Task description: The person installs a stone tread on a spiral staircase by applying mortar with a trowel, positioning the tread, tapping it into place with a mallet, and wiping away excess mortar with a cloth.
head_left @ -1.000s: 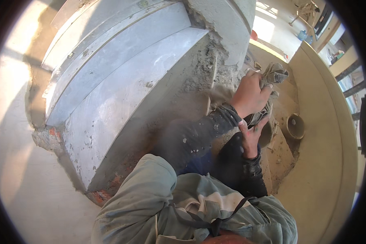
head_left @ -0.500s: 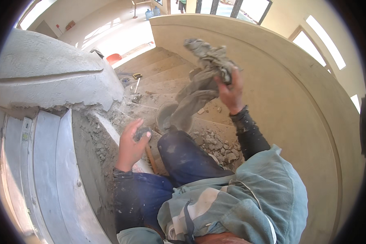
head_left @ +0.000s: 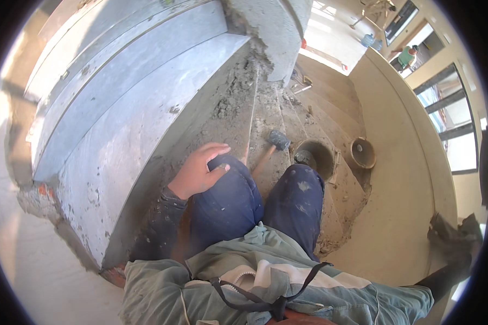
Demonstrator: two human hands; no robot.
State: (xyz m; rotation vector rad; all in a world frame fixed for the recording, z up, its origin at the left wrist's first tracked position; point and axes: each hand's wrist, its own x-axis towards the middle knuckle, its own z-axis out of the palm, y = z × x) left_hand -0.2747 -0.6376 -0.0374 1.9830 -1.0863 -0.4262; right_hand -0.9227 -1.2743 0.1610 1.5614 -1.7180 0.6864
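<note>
My left hand (head_left: 200, 172) hovers at my left knee, thumb and fingers apart, holding nothing. Out at the right rim, my right arm reaches over the curved wall; the dim right hand (head_left: 468, 252) grips a crumpled grey cloth (head_left: 451, 234), and its fingers are hard to make out. Between and beyond my knees, a hammer (head_left: 278, 140) with a dark head and wooden handle lies on the dusty steps. Past my right knee stands a bucket (head_left: 331, 162) with something dark inside. A second, smaller bucket (head_left: 361, 154) sits near the wall.
Pale slabs (head_left: 152, 97) rise as steps on the left, edged by rough mortar (head_left: 230, 95). A curved plastered wall (head_left: 404, 162) bounds the right. Farther down lies a tool with a pale handle (head_left: 303, 88). Blue jugs (head_left: 368, 41) and a person (head_left: 405, 57) are far off.
My right hand has swung the cloth from in front of me out to the far right. The view has turned; my left hand has come away from the hammer head to my knee.
</note>
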